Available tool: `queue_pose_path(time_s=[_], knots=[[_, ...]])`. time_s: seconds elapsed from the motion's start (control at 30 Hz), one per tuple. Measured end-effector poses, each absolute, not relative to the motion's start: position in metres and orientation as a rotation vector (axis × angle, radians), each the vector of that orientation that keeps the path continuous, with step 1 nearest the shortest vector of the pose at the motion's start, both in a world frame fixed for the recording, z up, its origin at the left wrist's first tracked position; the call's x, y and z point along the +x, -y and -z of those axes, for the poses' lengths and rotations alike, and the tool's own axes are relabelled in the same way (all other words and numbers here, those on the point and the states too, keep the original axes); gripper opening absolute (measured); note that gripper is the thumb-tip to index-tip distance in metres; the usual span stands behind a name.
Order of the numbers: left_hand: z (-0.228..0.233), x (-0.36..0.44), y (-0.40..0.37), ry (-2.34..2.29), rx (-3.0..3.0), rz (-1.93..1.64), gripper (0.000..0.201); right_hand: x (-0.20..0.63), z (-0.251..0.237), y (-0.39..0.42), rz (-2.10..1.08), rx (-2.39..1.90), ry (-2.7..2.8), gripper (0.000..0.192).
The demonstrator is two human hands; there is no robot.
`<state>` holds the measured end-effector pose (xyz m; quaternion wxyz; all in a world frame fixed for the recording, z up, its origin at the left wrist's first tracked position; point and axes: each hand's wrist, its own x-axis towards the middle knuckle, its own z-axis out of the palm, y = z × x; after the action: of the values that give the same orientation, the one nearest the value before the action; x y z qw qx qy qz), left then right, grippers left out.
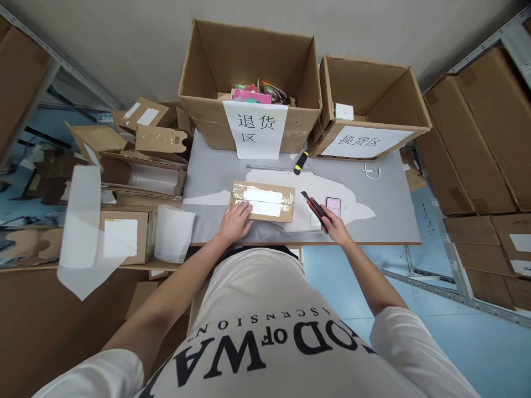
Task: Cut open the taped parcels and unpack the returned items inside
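Observation:
A small taped cardboard parcel [263, 201] with white labels lies on the grey table [385, 215]. My left hand [234, 221] rests flat on its near left corner. My right hand [335, 226] is closed around a red and black utility knife [314, 208], which points toward the parcel's right end without touching it. A pink phone [333, 206] lies just beyond my right hand.
Two open cartons with paper signs stand at the table's back: a large one [249, 83] with colourful items, a smaller one [369, 105]. A yellow-black knife [301, 162] lies before them. Flattened boxes and wrap [136, 182] pile up left. Shelved cartons [485, 143] stand right.

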<state>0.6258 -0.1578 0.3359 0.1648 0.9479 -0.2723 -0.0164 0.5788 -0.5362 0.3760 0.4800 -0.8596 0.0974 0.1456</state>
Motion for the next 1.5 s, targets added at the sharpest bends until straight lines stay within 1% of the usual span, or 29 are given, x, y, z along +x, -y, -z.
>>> queue_pose_path(time_s=[0.07, 0.17, 0.3, 0.4, 0.53, 0.7, 1.03, 1.23, 1.5], knots=[[-0.343, 0.636, 0.157, 0.796, 2.708, 0.069, 0.067, 0.573, -0.360, 0.520, -0.313, -1.862, -0.383, 0.075], [-0.353, 0.657, 0.158, 0.802, 2.725, 0.088, 0.092, 0.569, -0.347, 0.501, -0.240, -1.640, -0.492, 0.082], [-0.363, 0.686, 0.165, 0.867, 2.763, 0.157, 0.124, 0.569, -0.342, 0.488, -0.225, -1.546, -0.504, 0.082], [-0.366, 0.700, 0.172, 0.959, 2.818, 0.331, 0.137, 0.568, -0.341, 0.484, -0.214, -1.538, -0.491, 0.079], [-0.367, 0.705, 0.178, 0.984, 2.849, 0.493, 0.137, 0.566, -0.342, 0.485, -0.200, -1.521, -0.475, 0.075], [-0.372, 0.702, 0.178, 0.931, 2.813, 0.429, 0.133, 0.573, -0.343, 0.492, -0.212, -1.506, -0.454, 0.077], [-0.374, 0.716, 0.167, 0.780, 2.843, 0.445, 0.130, 0.625, -0.341, 0.485, -0.258, -1.590, -0.370, 0.077], [-0.372, 0.718, 0.169, 0.709, 2.862, 0.511, 0.133, 0.632, -0.343, 0.498, -0.332, -1.661, -0.342, 0.078], [-0.372, 0.716, 0.169, 0.698, 2.866, 0.472, 0.133, 0.629, -0.349, 0.507, -0.418, -1.712, -0.282, 0.075]])
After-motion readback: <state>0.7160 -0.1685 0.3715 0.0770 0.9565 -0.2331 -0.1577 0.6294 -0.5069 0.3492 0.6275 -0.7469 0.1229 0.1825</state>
